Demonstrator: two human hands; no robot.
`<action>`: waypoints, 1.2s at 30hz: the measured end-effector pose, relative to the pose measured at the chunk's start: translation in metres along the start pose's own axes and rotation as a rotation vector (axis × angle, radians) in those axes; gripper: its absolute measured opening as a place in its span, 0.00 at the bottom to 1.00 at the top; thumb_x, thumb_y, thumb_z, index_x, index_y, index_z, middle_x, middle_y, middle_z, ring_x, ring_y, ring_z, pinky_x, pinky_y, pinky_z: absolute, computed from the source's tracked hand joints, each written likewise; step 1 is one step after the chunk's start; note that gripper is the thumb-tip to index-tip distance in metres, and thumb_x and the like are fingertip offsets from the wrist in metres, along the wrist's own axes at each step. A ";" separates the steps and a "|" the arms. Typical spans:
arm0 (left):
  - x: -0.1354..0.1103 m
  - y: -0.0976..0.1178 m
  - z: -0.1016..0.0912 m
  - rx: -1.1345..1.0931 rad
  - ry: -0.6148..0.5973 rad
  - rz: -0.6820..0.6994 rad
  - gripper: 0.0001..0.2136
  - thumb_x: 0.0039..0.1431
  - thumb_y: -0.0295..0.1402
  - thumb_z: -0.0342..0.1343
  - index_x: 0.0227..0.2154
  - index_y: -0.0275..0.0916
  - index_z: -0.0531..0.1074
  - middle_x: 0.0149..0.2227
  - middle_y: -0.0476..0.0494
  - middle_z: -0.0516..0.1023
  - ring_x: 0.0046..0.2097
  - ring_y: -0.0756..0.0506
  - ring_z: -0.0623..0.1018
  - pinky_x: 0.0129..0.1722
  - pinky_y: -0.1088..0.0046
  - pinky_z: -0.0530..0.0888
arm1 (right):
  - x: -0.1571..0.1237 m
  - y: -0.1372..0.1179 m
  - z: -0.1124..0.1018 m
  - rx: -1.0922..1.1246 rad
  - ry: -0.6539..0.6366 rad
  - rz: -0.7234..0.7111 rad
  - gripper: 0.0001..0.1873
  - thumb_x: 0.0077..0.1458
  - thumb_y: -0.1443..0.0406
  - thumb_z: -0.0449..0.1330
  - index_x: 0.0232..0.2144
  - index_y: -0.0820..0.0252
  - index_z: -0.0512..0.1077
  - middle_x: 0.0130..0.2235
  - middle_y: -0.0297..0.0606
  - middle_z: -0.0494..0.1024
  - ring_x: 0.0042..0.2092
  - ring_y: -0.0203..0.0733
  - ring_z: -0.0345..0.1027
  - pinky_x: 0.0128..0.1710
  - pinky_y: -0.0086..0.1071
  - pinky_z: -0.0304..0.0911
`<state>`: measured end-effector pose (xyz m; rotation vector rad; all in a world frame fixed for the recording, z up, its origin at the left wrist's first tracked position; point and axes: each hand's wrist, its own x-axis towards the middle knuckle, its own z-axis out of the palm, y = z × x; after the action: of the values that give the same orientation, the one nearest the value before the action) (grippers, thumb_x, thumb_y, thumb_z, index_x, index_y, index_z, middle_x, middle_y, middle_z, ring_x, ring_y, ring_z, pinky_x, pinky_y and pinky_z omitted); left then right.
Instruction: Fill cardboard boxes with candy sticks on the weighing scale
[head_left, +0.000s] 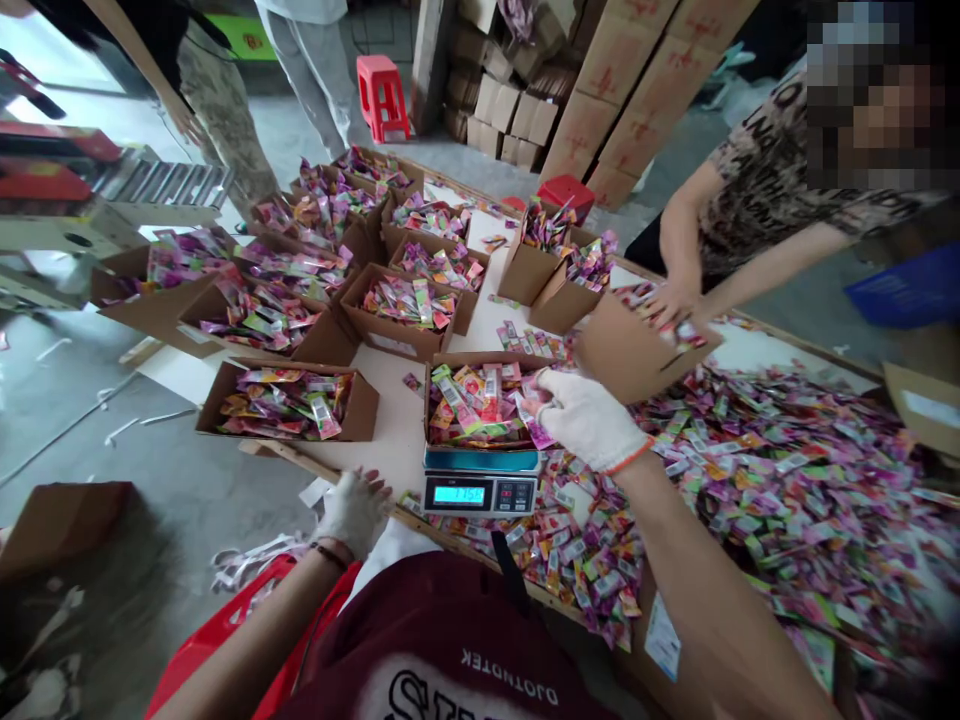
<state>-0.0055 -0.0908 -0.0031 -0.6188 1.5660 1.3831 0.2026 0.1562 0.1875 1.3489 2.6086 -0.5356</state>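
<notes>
My right hand (pixel 589 415), in a white glove with bare fingertips, is closed on a small purple packet (pixel 534 428) at the right rim of an open carton (pixel 484 357). Colourful packets (pixel 472 395) fill that carton. It stands on a digital scale (pixel 480 492) whose lit display (pixel 459 495) shows digits too blurred to read surely. My left hand (pixel 356 510), gloved the same way, rests near the table's wooden edge with its fingers apart and nothing in it. Left of the scale stands another filled carton (pixel 364 408).
Several filled cartons (pixel 397 335) crowd the table's far left. A large heap of loose packets (pixel 810 480) spreads over the right side. Across the table, a co-worker's hands (pixel 679 295) are at a tilted carton (pixel 637 350). A red stool (pixel 382 97) and stacked boxes (pixel 607 80) stand behind.
</notes>
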 end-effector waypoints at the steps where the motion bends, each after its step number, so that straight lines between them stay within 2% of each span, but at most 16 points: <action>1: -0.003 -0.007 0.008 0.002 -0.017 0.003 0.09 0.64 0.39 0.52 0.32 0.41 0.71 0.32 0.42 0.73 0.35 0.42 0.77 0.34 0.64 0.75 | 0.000 -0.002 0.004 -0.038 -0.077 0.049 0.19 0.63 0.50 0.59 0.48 0.55 0.76 0.43 0.44 0.83 0.43 0.49 0.76 0.41 0.36 0.63; 2: -0.004 -0.011 0.016 0.001 -0.042 0.022 0.08 0.64 0.37 0.52 0.34 0.40 0.73 0.36 0.41 0.75 0.36 0.43 0.78 0.35 0.66 0.75 | 0.000 -0.003 0.009 -0.079 -0.145 0.085 0.21 0.61 0.49 0.59 0.49 0.54 0.76 0.44 0.46 0.83 0.43 0.51 0.77 0.40 0.36 0.62; 4: -0.005 -0.009 0.031 0.006 -0.113 0.102 0.08 0.62 0.36 0.55 0.38 0.39 0.75 0.44 0.39 0.77 0.40 0.45 0.78 0.38 0.68 0.75 | 0.000 -0.005 0.017 -0.132 -0.225 0.117 0.20 0.60 0.54 0.59 0.52 0.53 0.74 0.47 0.48 0.83 0.44 0.54 0.77 0.38 0.37 0.61; 6: -0.004 0.000 0.041 0.038 -0.170 0.189 0.09 0.58 0.36 0.59 0.39 0.39 0.76 0.52 0.38 0.77 0.43 0.45 0.79 0.41 0.68 0.74 | -0.001 -0.002 0.021 -0.115 -0.234 0.107 0.20 0.59 0.63 0.57 0.53 0.53 0.73 0.46 0.47 0.83 0.43 0.51 0.78 0.36 0.35 0.59; 8: -0.002 0.010 0.049 0.073 -0.200 0.255 0.12 0.54 0.38 0.62 0.40 0.39 0.77 0.56 0.37 0.77 0.45 0.44 0.78 0.42 0.68 0.74 | -0.005 0.007 0.020 -0.046 -0.221 0.090 0.20 0.59 0.67 0.55 0.52 0.53 0.74 0.42 0.43 0.83 0.40 0.46 0.76 0.36 0.33 0.58; 11: -0.002 0.019 0.057 0.086 -0.213 0.331 0.16 0.50 0.42 0.63 0.40 0.39 0.77 0.56 0.37 0.77 0.46 0.42 0.78 0.43 0.67 0.73 | -0.014 0.021 0.011 0.041 -0.163 0.074 0.16 0.60 0.65 0.56 0.49 0.54 0.75 0.37 0.40 0.83 0.39 0.43 0.74 0.36 0.31 0.59; 14: -0.005 0.023 0.067 0.093 -0.220 0.407 0.17 0.49 0.43 0.63 0.40 0.40 0.77 0.55 0.38 0.77 0.46 0.43 0.78 0.43 0.67 0.72 | -0.017 0.024 0.006 0.015 -0.047 0.091 0.14 0.63 0.59 0.55 0.46 0.54 0.75 0.41 0.43 0.83 0.43 0.47 0.76 0.38 0.33 0.60; 17: -0.009 0.027 0.078 0.099 -0.243 0.486 0.18 0.50 0.44 0.63 0.42 0.40 0.78 0.52 0.40 0.78 0.46 0.44 0.78 0.43 0.68 0.73 | -0.009 0.013 0.014 -0.043 -0.053 0.130 0.20 0.61 0.54 0.57 0.53 0.53 0.72 0.47 0.49 0.83 0.47 0.55 0.77 0.39 0.37 0.62; 19: -0.013 0.026 0.084 0.085 -0.270 0.505 0.18 0.50 0.44 0.63 0.42 0.40 0.78 0.51 0.40 0.78 0.46 0.43 0.78 0.43 0.69 0.73 | 0.000 0.005 0.023 -0.049 -0.103 0.136 0.26 0.60 0.57 0.58 0.59 0.53 0.67 0.52 0.52 0.81 0.47 0.58 0.78 0.40 0.39 0.64; 22: -0.016 0.020 0.086 0.060 -0.293 0.505 0.18 0.49 0.44 0.64 0.41 0.40 0.78 0.50 0.40 0.78 0.46 0.43 0.78 0.43 0.69 0.74 | 0.008 0.004 0.030 -0.037 -0.134 0.111 0.26 0.61 0.62 0.55 0.61 0.55 0.65 0.53 0.53 0.80 0.46 0.56 0.79 0.41 0.39 0.65; 25: -0.018 0.010 0.080 0.045 -0.254 0.502 0.17 0.49 0.43 0.64 0.40 0.40 0.78 0.51 0.39 0.78 0.46 0.44 0.78 0.42 0.69 0.74 | 0.003 0.022 0.021 -0.015 -0.109 0.045 0.19 0.64 0.62 0.53 0.54 0.58 0.71 0.45 0.51 0.82 0.44 0.51 0.78 0.40 0.37 0.64; 27: -0.019 0.005 0.074 0.042 -0.208 0.500 0.17 0.49 0.43 0.63 0.40 0.40 0.78 0.53 0.39 0.77 0.46 0.43 0.78 0.43 0.67 0.73 | -0.004 0.040 0.012 0.040 -0.090 -0.022 0.15 0.60 0.63 0.58 0.49 0.59 0.74 0.40 0.45 0.82 0.40 0.46 0.74 0.39 0.33 0.62; 29: -0.020 0.003 0.067 0.047 -0.165 0.498 0.18 0.49 0.44 0.63 0.41 0.40 0.77 0.55 0.38 0.77 0.47 0.43 0.78 0.45 0.66 0.73 | -0.011 0.055 0.005 0.145 -0.084 -0.059 0.17 0.56 0.65 0.62 0.48 0.58 0.75 0.32 0.35 0.78 0.33 0.40 0.68 0.35 0.30 0.59; 31: -0.024 0.002 0.064 0.053 -0.143 0.492 0.18 0.49 0.44 0.62 0.41 0.40 0.77 0.55 0.37 0.77 0.48 0.41 0.78 0.46 0.64 0.73 | -0.016 0.065 0.003 0.254 -0.079 -0.067 0.20 0.53 0.66 0.63 0.50 0.57 0.75 0.25 0.27 0.70 0.29 0.37 0.61 0.31 0.28 0.56; 33: -0.028 0.001 0.063 0.051 -0.134 0.483 0.19 0.48 0.44 0.63 0.41 0.40 0.77 0.53 0.37 0.77 0.48 0.41 0.78 0.46 0.63 0.72 | -0.021 0.068 0.006 0.326 -0.067 -0.083 0.20 0.53 0.66 0.62 0.50 0.58 0.76 0.23 0.25 0.66 0.28 0.35 0.57 0.29 0.28 0.54; 36: -0.036 -0.003 0.067 0.033 -0.143 0.474 0.19 0.46 0.44 0.63 0.40 0.40 0.76 0.53 0.37 0.77 0.46 0.42 0.77 0.44 0.65 0.72 | -0.027 0.066 0.011 0.381 -0.059 -0.090 0.22 0.53 0.66 0.61 0.51 0.57 0.76 0.23 0.25 0.65 0.26 0.34 0.55 0.28 0.28 0.52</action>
<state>0.0341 -0.0349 0.0312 -0.1221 1.6783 1.7004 0.2716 0.1669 0.1692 1.2882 2.6188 -1.1155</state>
